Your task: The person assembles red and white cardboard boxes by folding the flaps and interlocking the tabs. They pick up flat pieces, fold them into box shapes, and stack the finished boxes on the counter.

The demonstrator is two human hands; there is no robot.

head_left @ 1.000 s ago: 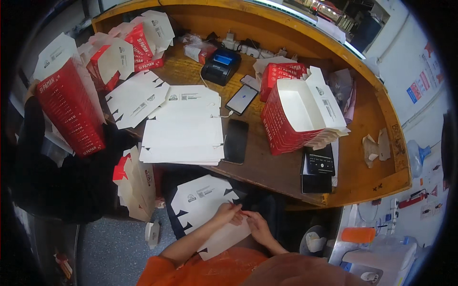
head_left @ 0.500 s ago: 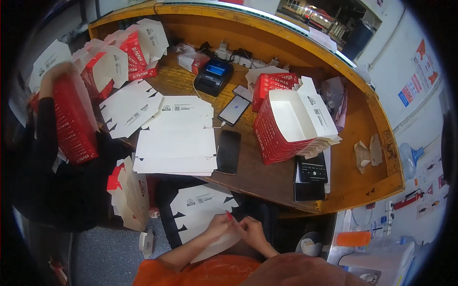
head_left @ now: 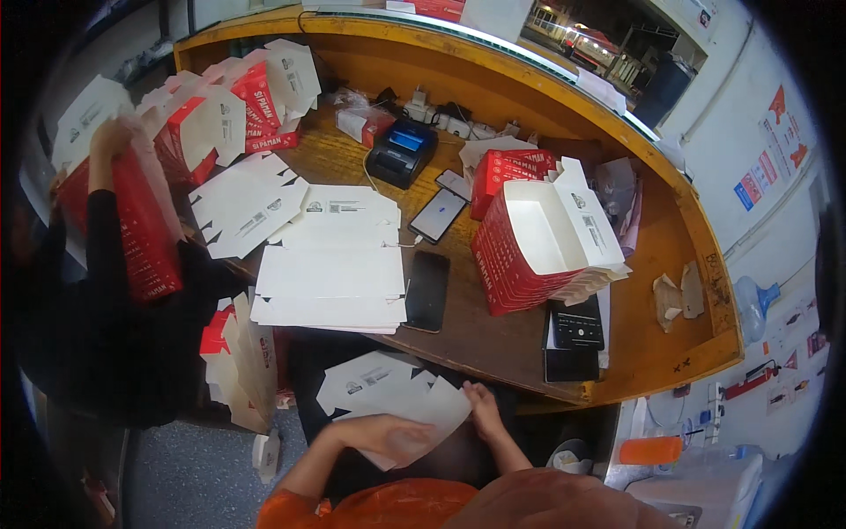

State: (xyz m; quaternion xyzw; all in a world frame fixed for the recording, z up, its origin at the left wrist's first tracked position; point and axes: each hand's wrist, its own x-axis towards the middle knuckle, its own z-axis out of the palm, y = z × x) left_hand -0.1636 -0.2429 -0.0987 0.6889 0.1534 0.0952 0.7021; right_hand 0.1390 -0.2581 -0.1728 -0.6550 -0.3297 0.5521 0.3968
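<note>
A flat white food-box blank (head_left: 374, 383) with small dark notches lies over my lap, its right side bent upward. My left hand (head_left: 397, 438) rests along its near part, fingers stretched out and slightly blurred against the card. At the raised right edge, my right hand (head_left: 482, 411) pinches the card between thumb and fingers. Beyond it on the table lies a stack of the same flat blanks (head_left: 330, 282), printed side hidden below. Another blank (head_left: 248, 204) overlaps the stack at its upper left.
Nested red-and-white boxes (head_left: 529, 242) stand at right, near phones (head_left: 438, 216) and a black printer (head_left: 402, 154). On the left a co-worker's hand (head_left: 110, 139) holds a tall stack of red boxes (head_left: 132, 220). More folded boxes (head_left: 238, 357) stand low beside my lap.
My hands have moved apart: the left now lies flat on the blank, the right grips its right edge. The red edge between my fingers is out of sight. The view has shifted slightly.
</note>
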